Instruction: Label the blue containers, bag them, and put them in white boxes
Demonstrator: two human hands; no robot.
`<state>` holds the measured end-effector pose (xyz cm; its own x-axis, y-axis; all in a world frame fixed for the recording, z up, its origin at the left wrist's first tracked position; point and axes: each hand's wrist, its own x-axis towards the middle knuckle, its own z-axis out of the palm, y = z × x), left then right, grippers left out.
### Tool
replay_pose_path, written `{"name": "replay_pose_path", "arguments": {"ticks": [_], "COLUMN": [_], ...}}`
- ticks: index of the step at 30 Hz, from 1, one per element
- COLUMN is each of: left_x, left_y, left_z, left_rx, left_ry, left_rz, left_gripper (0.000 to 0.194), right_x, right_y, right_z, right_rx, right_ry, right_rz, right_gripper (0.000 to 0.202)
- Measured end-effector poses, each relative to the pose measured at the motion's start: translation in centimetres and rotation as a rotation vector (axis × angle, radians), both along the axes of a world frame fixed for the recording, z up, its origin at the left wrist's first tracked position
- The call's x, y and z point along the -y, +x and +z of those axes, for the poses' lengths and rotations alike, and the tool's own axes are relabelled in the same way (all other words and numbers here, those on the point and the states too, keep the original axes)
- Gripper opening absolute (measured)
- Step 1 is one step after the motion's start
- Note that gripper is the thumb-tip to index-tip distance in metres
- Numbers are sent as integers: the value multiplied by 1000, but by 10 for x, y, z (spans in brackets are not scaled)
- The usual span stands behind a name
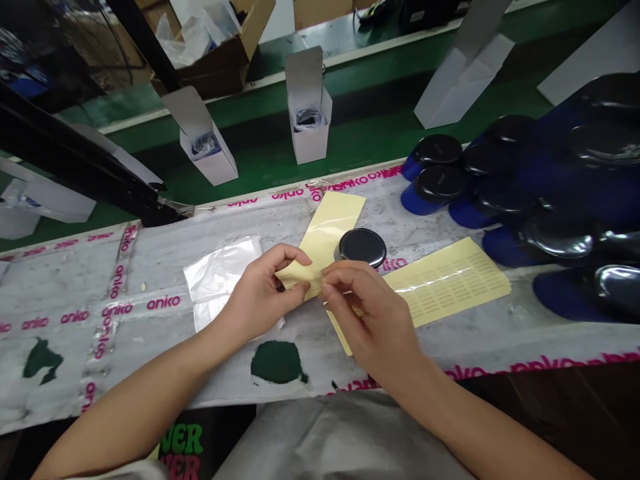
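Both of my hands meet over the middle of the covered table. My left hand [263, 287] grips a small pale yellow label sheet [299, 272], which curls between thumb and fingers. At its right edge, the fingertips of my right hand [373, 307] are pinched together on the sheet; whether a loose label is between them is too small to tell. Just behind my right hand is a round, glossy black-topped item [363, 247]. A yellow sheet [333, 220] lies beyond my hands, and another sheet with rows of print [450, 280] lies to the right.
Clear plastic bags [220, 277] lie left of my hands. Several blue containers with black lids [433, 190] crowd the right side. Across the table edge, open white boxes [313, 137] stand on a green surface [260, 147]. A black post [75, 147] rises at left.
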<state>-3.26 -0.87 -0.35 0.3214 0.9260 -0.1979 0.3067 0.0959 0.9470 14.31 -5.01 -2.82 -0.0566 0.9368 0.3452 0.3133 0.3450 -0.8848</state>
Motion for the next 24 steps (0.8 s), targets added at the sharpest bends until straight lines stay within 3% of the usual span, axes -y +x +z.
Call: {"name": "replay_pose_path", "arguments": {"ticks": [6, 8, 10, 12, 14, 16, 18, 22, 24], "left_x": [-6, -7, -9, -13, -19, -27, -35, -47, -49], "left_y": [-8, -13, -19, -21, -17, -6, 9, 33, 37], "left_z": [12, 21, 31, 40, 44, 43, 36, 18, 10], "left_rx": [-206, -338, -475, -572, -603, -580, -525, -311, -233], "left_ry": [71, 104, 141, 195, 263, 314, 341, 372, 349], "left_rz": [-99, -172, -225, -228, -228, -265, -326, -485, -501], "left_gripper": [30, 38, 48, 52, 52, 50, 54, 59, 59], "right_x": [2, -1, -6, -14, -24, -31, -33, -24, -18], "right_y": [23, 34, 45, 55, 61, 64, 64, 63, 63], "right_z": [24, 32, 36, 32, 23, 13, 6, 5, 6], "right_rx": [-471, -519, -398, -137, 122, 252, 258, 253, 201], "right_ry": [-530, -628, -535, -274, -66, -50, -94, -32, -30], "right_rz": [143, 199, 115, -47, -119, -55, 10, 157, 230], "right_gripper": [15, 21, 18, 19, 42, 58, 60, 60, 62]}}
